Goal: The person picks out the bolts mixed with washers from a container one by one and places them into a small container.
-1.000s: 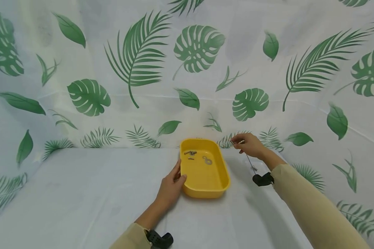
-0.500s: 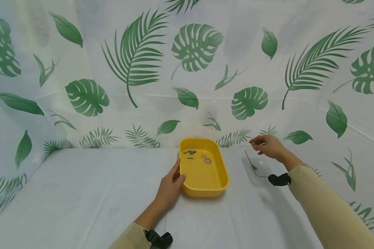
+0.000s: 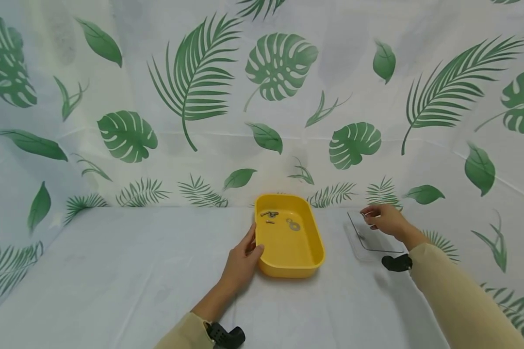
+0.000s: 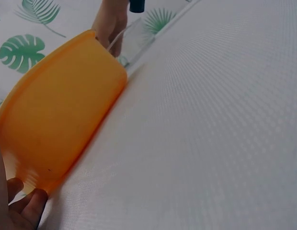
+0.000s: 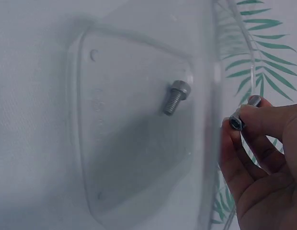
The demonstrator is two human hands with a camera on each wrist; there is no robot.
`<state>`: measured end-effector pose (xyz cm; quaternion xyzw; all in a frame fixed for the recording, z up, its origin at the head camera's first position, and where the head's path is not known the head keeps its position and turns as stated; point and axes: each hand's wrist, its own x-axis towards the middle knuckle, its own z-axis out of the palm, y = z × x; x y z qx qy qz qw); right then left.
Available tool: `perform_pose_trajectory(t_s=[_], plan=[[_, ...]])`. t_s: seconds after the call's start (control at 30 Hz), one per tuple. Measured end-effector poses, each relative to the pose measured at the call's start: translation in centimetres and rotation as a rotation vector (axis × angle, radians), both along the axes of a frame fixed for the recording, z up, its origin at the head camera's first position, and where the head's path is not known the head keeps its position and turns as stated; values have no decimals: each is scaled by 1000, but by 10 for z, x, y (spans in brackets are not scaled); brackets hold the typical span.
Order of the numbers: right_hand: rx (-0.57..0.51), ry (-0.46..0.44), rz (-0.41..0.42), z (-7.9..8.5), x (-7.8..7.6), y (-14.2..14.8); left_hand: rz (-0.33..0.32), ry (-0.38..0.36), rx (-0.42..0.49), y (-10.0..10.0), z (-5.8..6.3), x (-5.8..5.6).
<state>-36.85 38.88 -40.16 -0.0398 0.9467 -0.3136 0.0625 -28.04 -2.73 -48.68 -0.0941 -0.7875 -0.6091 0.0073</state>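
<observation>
My left hand (image 3: 239,259) grips the left side of a yellow tray (image 3: 290,271), thumb at the rim and fingers along the outer wall. Several small bolts (image 3: 269,214) and a few flat washers (image 3: 294,226) lie in the tray. To its right, my right hand (image 3: 387,221) is over the far part of a clear plastic box (image 3: 353,247). Between thumb and fingers it pinches a socket-head bolt (image 5: 237,121). Another socket-head bolt (image 5: 176,97) lies on the box floor in the right wrist view. In the left wrist view, fingertips (image 4: 32,206) touch the tray's lower edge.
A white cloth (image 3: 126,261) covers the table. Behind it hangs a white backdrop (image 3: 227,165) printed with green leaves. The clear box stands a short way right of the tray, with a thin dark line along its rim.
My right hand has moved right and lower, from near the tray's far right corner to over the clear box, still pinching a small thing. My left hand has stayed on the tray.
</observation>
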Motion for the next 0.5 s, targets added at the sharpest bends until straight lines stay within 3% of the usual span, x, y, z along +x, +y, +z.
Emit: perform_pose_trajectory(t_s=[0.5], plan=[[109,-46,-149,-23,-7,-16,-13,21,1,-1,-2,-1]])
